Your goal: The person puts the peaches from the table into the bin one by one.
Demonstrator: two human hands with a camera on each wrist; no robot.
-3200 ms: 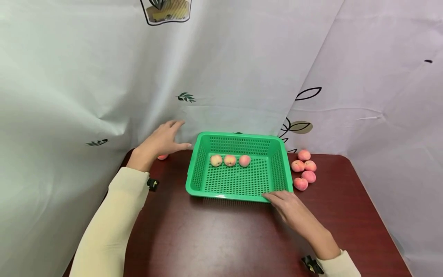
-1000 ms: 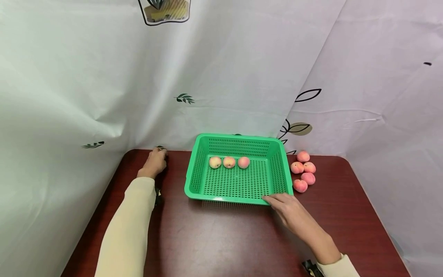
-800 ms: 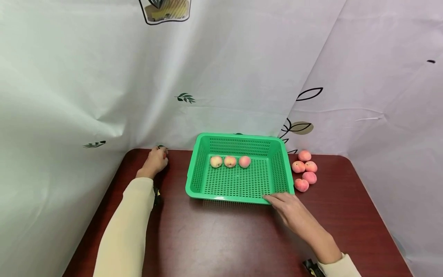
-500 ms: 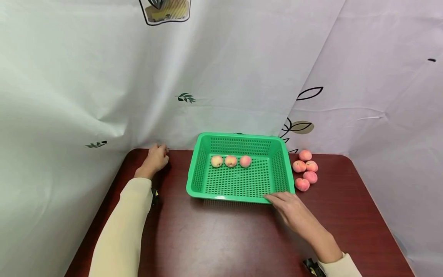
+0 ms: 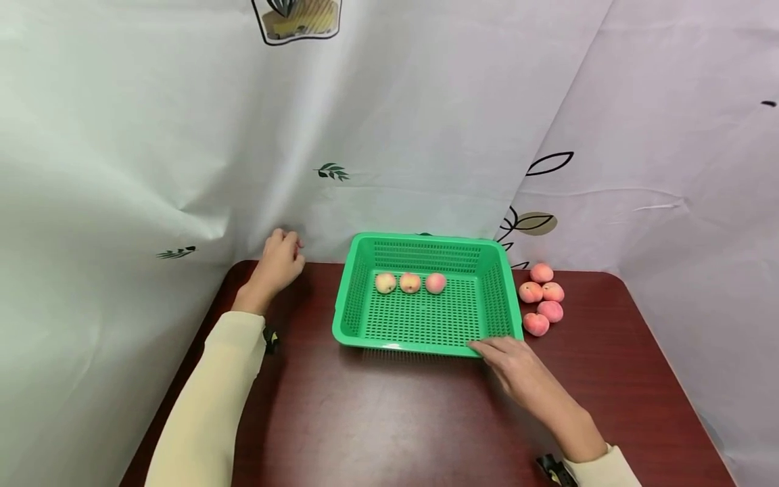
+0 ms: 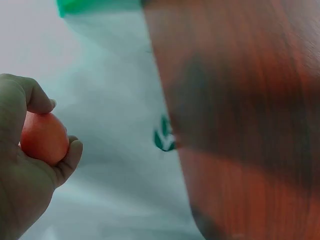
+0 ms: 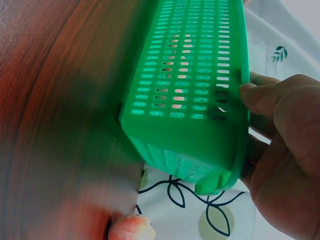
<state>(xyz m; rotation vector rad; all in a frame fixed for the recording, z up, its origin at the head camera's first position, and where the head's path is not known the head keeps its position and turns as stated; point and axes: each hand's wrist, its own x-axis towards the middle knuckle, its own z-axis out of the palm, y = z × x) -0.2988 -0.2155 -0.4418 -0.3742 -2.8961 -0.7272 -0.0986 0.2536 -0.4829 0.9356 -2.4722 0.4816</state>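
Note:
My left hand (image 5: pixel 281 262) is raised over the table's back left, near the wall sheet. In the left wrist view its thumb and fingers curl round a reddish peach (image 6: pixel 45 139), lifted above the tabletop. My right hand (image 5: pixel 512 365) grips the near right corner of a green plastic basket (image 5: pixel 395 347). In the right wrist view the thumb lies on the rim's outside, with fingers going over to the inner side. Inside the basket, three peaches stand in a row: a pale one (image 5: pixel 385 283), a middle one (image 5: pixel 410 283) and a pinker one (image 5: pixel 435 283).
Several loose peaches (image 5: pixel 550 312) lie on the dark red-brown table (image 5: pixel 389 419) just right of the basket. A white printed sheet (image 5: pixel 426 122) hangs behind the table and along both sides. The table's front stretches toward me below the basket.
My left hand came down to the back left of the table, took hold of the peach there and has lifted it up. The right hand keeps its grip on the basket.

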